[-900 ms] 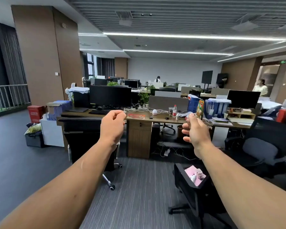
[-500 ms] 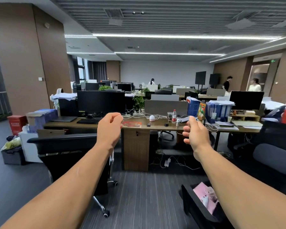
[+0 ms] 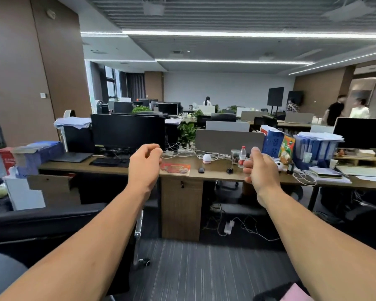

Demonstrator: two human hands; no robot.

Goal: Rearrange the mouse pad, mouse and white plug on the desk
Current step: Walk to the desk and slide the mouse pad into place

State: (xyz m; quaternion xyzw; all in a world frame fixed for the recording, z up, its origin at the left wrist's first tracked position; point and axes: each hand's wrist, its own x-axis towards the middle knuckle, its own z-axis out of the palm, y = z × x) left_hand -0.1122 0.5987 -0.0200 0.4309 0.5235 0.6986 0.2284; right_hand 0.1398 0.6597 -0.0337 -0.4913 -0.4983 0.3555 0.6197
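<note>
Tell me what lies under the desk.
Under the desk: a wooden cabinet, tangled cables and a white adapter on the floor. The right hand hides part.

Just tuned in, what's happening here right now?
A person is standing short of the desk, both bare arms stretched out toward it. The left hand and right hand are loosely curled and hold nothing. The red mouse pad lies at the desk's front edge, with the dark mouse just to its right on the bare wood. None of it is being touched. Cables clutter the back of the desk; I can't pick out the white plug among them.
</note>
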